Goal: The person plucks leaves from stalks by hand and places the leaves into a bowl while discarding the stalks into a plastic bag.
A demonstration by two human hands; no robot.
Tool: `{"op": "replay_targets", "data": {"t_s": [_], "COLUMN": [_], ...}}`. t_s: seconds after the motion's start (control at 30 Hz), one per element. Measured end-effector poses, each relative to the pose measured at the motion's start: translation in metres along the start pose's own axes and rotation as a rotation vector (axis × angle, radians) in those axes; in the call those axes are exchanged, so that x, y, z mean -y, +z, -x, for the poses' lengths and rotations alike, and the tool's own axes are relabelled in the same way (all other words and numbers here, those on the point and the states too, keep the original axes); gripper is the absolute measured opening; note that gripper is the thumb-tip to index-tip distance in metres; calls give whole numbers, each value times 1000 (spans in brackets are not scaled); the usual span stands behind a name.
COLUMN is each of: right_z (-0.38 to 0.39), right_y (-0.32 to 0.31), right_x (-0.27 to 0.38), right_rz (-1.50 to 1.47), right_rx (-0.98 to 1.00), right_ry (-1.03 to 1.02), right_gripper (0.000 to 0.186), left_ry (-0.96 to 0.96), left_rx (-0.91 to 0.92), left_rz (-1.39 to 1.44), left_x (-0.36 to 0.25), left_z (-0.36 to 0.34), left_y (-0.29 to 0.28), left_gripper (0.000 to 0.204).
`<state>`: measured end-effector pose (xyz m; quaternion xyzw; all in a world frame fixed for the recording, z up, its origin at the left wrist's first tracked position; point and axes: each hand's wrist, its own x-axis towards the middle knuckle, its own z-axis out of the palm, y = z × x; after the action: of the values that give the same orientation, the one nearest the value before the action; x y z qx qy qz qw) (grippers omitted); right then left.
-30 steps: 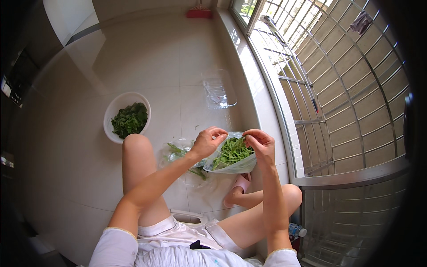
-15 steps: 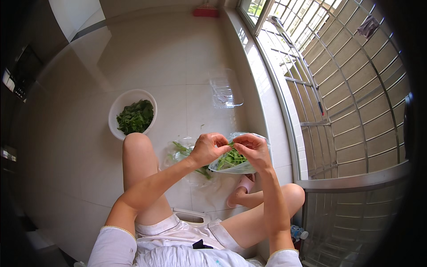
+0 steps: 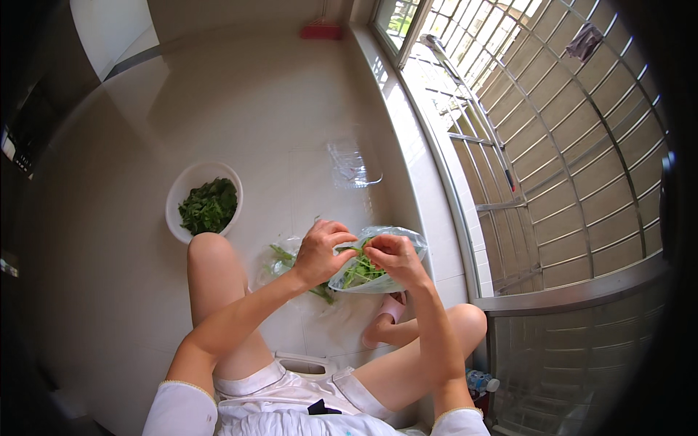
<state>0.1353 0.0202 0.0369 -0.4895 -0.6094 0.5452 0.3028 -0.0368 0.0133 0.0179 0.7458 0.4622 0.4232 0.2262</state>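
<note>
The pale tiled floor point(image 3: 131, 276) is taking up most of the view, bending toward the dark rim, with the metal window grille point(image 3: 552, 167) running along the right side and its lower part fading into shadow. The person is sitting low with both knees raised, the seat beneath them being mostly covered by clothing. A white bowl point(image 3: 183, 198) is standing on the floor beyond the left knee, holding a heap of dark picked leaves point(image 3: 209, 206). A clear plastic container point(image 3: 354, 167) is lying well apart, further out, its contents being too faint to make out. A clear plastic bag point(image 3: 396, 243) of green stems is being held up between the hands, above the floor between the knees. More loose greens point(image 3: 285, 256) are lying on the floor under the left hand, partly hidden by it. The left hand point(image 3: 320, 253) is curling closed, fingers pinching a green stem point(image 3: 349, 249) at the bag mouth. The right hand point(image 3: 392, 258) is pinching the same stem from the other side, its fingertips meeting the left ones; the exact grip is hard to resolve
</note>
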Motion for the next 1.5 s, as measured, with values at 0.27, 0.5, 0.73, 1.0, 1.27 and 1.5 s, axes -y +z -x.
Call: {"op": "replay_targets", "data": {"t_s": [0.27, 0.5, 0.73, 1.0, 1.27, 1.5], "right_z": [1, 3, 2, 3, 7, 6], "right_y": [6, 7, 9, 13, 17, 15], "right_x": [-2, 13, 12, 11, 12, 8], "right_rz": [63, -239, -277, -218, -131, 145], "right_rx": [-64, 68, 75, 3, -126, -133], "right_ry": [-66, 109, 138, 97, 63, -20], "right_gripper": [14, 14, 15, 13, 10, 11], "left_ry": [59, -125, -298, -299, -285, -222], "left_rx": [-34, 49, 78, 98, 97, 100], "left_rz": [-103, 166, 349, 351, 365, 287], "left_x": [-6, 2, -3, -5, -6, -6], "left_z": [-2, 0, 2, 2, 3, 4], "left_y": [0, 3, 2, 0, 3, 3], "left_gripper": [11, 7, 8, 9, 9, 7]}}
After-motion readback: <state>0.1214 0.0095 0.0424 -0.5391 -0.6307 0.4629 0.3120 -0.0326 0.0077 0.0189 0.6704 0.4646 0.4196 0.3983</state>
